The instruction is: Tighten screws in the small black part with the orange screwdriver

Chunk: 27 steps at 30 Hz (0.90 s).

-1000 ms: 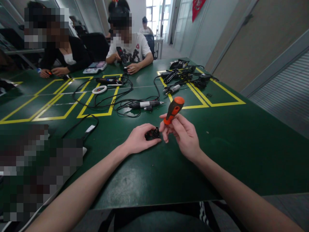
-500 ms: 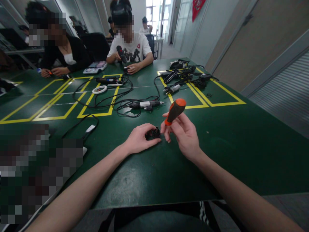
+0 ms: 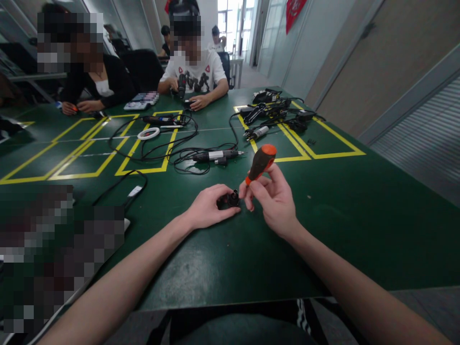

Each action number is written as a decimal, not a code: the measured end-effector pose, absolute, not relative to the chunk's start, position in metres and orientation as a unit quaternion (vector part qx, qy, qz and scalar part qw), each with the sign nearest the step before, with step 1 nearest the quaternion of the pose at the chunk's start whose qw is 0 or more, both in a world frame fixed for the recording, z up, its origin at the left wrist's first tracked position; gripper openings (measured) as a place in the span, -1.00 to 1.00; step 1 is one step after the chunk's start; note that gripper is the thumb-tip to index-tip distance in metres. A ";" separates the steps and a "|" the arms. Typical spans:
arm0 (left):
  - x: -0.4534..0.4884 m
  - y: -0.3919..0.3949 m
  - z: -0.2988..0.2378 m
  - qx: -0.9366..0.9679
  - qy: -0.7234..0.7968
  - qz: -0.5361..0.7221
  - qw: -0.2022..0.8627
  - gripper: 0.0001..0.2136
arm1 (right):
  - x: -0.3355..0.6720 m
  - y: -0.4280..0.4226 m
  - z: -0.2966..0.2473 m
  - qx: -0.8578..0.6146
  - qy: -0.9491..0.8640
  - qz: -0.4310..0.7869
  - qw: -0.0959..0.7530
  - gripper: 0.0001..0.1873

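My left hand (image 3: 212,207) is curled around a small black part (image 3: 233,198) with a round, hollow top, low over the green table. Fingers hide much of that part. Beside it, my right hand (image 3: 275,201) grips a screwdriver (image 3: 263,160) with an orange and dark grey handle. The handle leans up and to the right, its orange end uppermost. Its lower end is near the black part, but the shaft and tip are hidden behind my fingers, so I cannot tell whether they touch.
Beyond my hands lie a corded silver-and-black electric screwdriver (image 3: 215,155), a white tape ring (image 3: 148,133) and a heap of black cables and tools (image 3: 275,112). Yellow tape (image 3: 338,155) marks the green table (image 3: 345,220). Across it sit co-workers, one holding a black power drill (image 3: 181,86).
My right thumb has closed in on the lower screwdriver handle, and the fingers have shifted slightly. My left hand stays nearly still. The co-worker's drill has turned more upright.
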State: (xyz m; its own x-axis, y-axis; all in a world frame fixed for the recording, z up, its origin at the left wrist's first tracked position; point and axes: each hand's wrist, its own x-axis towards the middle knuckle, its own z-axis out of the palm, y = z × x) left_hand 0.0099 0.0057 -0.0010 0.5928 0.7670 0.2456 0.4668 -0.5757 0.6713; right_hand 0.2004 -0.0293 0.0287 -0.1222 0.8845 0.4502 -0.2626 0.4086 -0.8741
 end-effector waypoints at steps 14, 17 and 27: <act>0.011 0.004 0.000 0.846 0.363 0.261 0.291 -0.83 | 0.198 -0.029 0.027 -0.274 -0.573 0.475 0.609 -0.68; 0.011 0.005 0.000 0.846 0.364 0.257 0.293 -0.80 | 0.199 -0.029 0.027 -0.282 -0.570 0.483 0.602 -0.64; 0.012 0.006 0.001 0.845 0.374 0.246 0.293 -0.77 | 0.200 -0.027 0.027 -0.295 -0.575 0.470 0.601 -0.62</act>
